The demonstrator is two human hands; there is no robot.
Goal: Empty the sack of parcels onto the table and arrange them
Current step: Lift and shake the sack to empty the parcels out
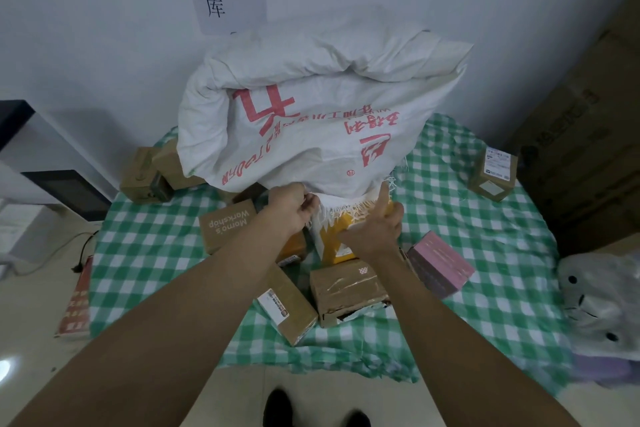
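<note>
A big white woven sack (311,107) with red print stands upside down on the green-checked table (502,270), its frayed mouth at the bottom. My left hand (292,206) grips the mouth's left edge. My right hand (375,229) grips the frayed right edge, over a yellow and white box (334,243) that sticks out of the opening. Several parcels lie below the sack: a brown "Momo's Workshop" box (227,225), a taped brown carton (348,291), a long brown box with a label (287,305) and a pink box (440,265).
Two brown boxes (145,175) sit at the table's far left, one labelled box (493,173) at the far right. Large cartons (588,135) are stacked to the right, with a plush toy in plastic (602,308) below them. A wall with a paper sign is behind.
</note>
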